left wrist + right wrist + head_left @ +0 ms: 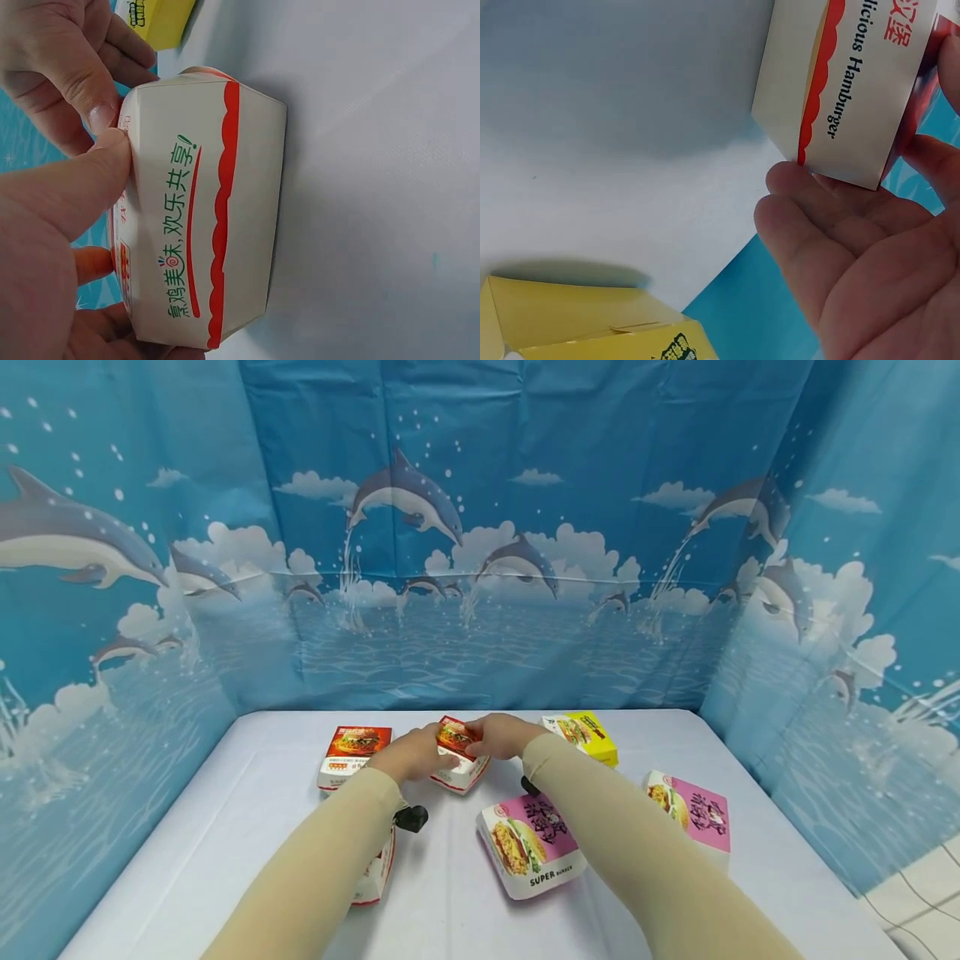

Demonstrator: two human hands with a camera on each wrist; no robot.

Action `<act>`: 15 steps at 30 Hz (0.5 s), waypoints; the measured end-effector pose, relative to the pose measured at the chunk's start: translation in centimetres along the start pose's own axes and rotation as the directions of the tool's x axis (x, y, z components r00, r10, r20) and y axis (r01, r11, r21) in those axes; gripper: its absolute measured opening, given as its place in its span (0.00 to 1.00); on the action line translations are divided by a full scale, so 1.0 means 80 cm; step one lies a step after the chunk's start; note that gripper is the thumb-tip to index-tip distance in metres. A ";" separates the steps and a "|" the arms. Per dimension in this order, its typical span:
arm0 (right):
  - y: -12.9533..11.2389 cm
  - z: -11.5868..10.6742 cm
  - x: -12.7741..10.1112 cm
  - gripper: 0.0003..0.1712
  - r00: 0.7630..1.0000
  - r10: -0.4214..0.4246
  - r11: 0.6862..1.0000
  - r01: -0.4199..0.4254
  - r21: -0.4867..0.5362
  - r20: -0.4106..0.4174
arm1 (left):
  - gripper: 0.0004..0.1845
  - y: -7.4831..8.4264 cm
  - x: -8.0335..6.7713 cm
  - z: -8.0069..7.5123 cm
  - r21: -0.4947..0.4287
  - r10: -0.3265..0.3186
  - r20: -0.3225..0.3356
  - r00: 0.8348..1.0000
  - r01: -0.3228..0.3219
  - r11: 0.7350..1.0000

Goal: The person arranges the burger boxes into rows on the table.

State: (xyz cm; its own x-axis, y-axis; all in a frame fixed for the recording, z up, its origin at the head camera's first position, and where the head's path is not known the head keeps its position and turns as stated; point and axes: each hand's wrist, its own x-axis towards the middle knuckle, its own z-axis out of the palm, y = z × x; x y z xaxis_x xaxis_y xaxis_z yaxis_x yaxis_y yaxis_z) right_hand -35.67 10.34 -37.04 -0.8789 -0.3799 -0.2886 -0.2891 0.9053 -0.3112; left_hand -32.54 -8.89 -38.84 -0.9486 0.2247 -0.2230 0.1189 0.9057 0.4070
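Head view: both hands are on a small red-and-white cardboard burger box [459, 758] sitting near the far middle of the white-clothed desk [247, 810]. The left hand [411, 754] grips its left side, the right hand [501, 735] its right, fingers curled round it. Around it sit a closed red-topped box [352, 755] on the left, a yellow box [585, 737] on the right, and two pink boxes, the near one [531, 845] reading "SUPER BURGER", the other [693, 814] further right.

Left wrist view: the box wall [225, 225] is smooth white card with a wavy red band and green Chinese lettering; the thumb [67, 195] presses on its top edge.

Right wrist view: the side [847, 90] reads "licious Hamburger", and the fingers [817, 225] cup under its corner. The yellow box [585, 322] sits close by.
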 end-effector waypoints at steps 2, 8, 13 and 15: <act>0.001 0.001 0.001 0.37 1.000 -0.003 1.000 0.003 -0.002 0.000 | 0.50 0.000 0.000 0.002 0.004 0.004 -0.004 1.000 -0.004 1.000; 0.003 0.003 0.003 0.37 1.000 -0.016 1.000 0.016 -0.022 -0.009 | 0.50 0.000 0.000 0.004 0.001 -0.003 -0.010 1.000 0.003 1.000; 0.005 0.005 0.006 0.37 0.999 -0.026 0.999 0.025 -0.039 -0.021 | 0.51 -0.002 0.002 0.005 -0.011 -0.012 -0.013 1.000 0.011 1.000; 0.005 0.006 0.007 0.37 0.999 -0.027 0.999 0.026 -0.038 -0.025 | 0.51 -0.003 0.003 0.005 -0.011 -0.011 -0.015 1.000 0.011 1.000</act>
State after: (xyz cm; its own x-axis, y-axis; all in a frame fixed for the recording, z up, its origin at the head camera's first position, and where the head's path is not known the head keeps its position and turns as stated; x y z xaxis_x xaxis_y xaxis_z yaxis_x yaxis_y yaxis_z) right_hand -36.08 10.36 -37.75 -0.8800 -0.3991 -0.2575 -0.3259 0.9017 -0.2840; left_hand -32.69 -8.91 -39.36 -0.9542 0.2089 -0.2142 0.1050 0.9042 0.4141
